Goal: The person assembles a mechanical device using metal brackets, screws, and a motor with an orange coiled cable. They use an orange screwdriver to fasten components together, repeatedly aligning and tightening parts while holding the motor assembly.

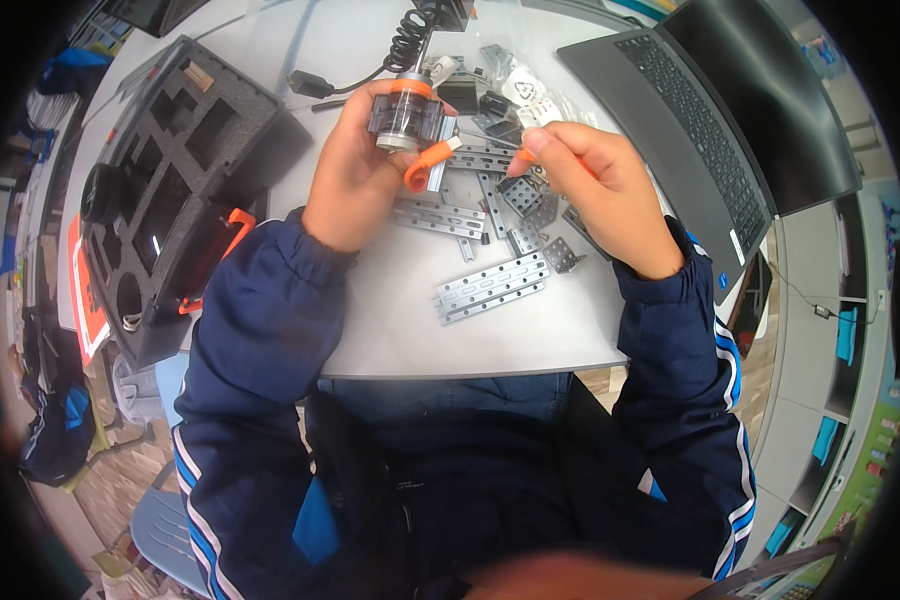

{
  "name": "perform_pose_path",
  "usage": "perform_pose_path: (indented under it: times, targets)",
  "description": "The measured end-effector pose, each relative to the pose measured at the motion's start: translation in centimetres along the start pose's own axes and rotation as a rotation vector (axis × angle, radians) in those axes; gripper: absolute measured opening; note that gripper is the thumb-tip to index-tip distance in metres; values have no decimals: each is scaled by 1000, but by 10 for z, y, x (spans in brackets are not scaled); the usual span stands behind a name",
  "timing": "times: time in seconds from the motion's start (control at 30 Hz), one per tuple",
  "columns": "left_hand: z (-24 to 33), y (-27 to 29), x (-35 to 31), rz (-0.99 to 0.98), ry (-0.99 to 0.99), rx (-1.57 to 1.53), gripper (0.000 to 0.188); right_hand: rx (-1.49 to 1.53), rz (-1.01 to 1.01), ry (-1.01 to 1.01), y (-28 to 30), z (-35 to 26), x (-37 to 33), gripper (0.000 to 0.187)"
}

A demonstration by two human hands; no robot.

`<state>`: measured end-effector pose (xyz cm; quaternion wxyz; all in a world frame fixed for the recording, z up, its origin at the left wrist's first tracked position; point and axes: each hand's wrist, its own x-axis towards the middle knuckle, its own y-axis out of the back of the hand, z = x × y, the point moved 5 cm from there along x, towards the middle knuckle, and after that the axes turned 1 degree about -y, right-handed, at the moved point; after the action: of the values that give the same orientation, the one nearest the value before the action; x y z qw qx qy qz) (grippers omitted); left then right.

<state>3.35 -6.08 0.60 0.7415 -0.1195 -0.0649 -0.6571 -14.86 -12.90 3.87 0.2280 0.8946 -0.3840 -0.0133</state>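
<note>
My left hand (350, 180) is wrapped around a small mechanical assembly (406, 120) with a dark body, an orange ring on top and a silver round end. An orange curved piece with a white tip (432, 163) sticks out of its lower side. My right hand (605, 180) pinches a thin metal driver (490, 138) with some orange at its grip. Its shaft runs left toward the assembly's side; whether the tip touches is too small to tell. Beneath the hands lie silver perforated metal beams (493, 288) and small dark brackets (521, 197).
A black foam-lined case (175, 150) with cut-outs stands at the left. To the right is an open laptop (690, 130). Behind the assembly are a coiled black cable (407, 42), a cable plug (310, 84) and clear plastic bags (525, 85). The white table's (390, 345) front edge is close to me.
</note>
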Motion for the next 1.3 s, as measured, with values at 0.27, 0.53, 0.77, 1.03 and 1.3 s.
perform_pose_path:
  times: [0.27,0.53,0.77,1.03,1.3]
  targets:
    - [0,0,-1,-10,-11,7,59,89,-40,-79,-2,1,1,35]
    - [4,-6,-5,-101,-91,180,49,692,-346,-612,-4,11,-7,37]
    - [8,-9,-8,-10,-253,199,26,785,-458,-699,-5,13,-9,34]
    - [10,-9,-8,-2,-294,238,23,814,-504,-660,-5,16,-8,34]
    - [8,-9,-9,-9,-198,267,27,730,-456,-602,-5,22,-5,36]
